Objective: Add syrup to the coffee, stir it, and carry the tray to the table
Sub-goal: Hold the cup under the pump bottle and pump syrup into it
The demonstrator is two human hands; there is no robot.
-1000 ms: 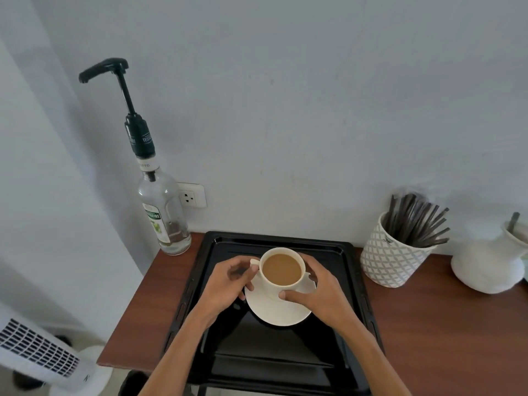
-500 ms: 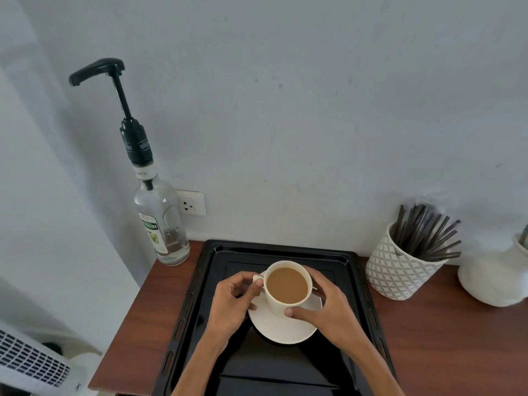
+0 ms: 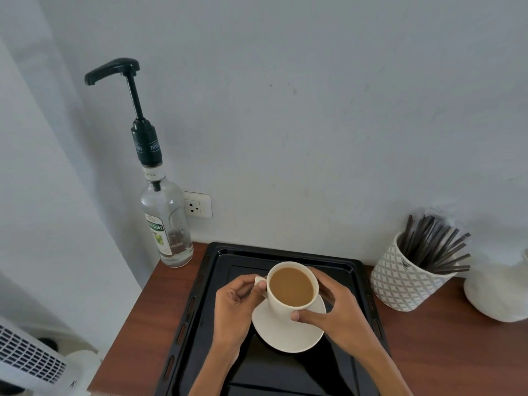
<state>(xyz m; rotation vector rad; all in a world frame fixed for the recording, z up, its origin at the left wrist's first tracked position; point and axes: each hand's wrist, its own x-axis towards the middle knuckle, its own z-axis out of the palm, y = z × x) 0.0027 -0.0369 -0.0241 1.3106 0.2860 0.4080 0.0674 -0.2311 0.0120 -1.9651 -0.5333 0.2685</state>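
Note:
A white cup of milky coffee (image 3: 291, 287) is held a little above its white saucer (image 3: 288, 335), which lies on the black tray (image 3: 200, 295). My left hand (image 3: 237, 307) pinches the cup's handle. My right hand (image 3: 334, 307) wraps the cup's right side, thumb on the front wall. A clear syrup bottle (image 3: 167, 224) with a tall black pump (image 3: 114, 70) stands at the back left of the wooden counter, its spout pointing left. Dark stir sticks (image 3: 434, 247) fill a patterned white pot (image 3: 400, 284) to the right of the tray.
A white vase (image 3: 497, 295) stands at the far right of the counter. A wall socket (image 3: 197, 205) sits behind the bottle. A white fan unit (image 3: 31, 358) stands on the floor at lower left, beyond the counter's left edge (image 3: 128, 324).
The cup has come up off the saucer and tilted slightly, both hands still on it. The view has shifted a little to the left.

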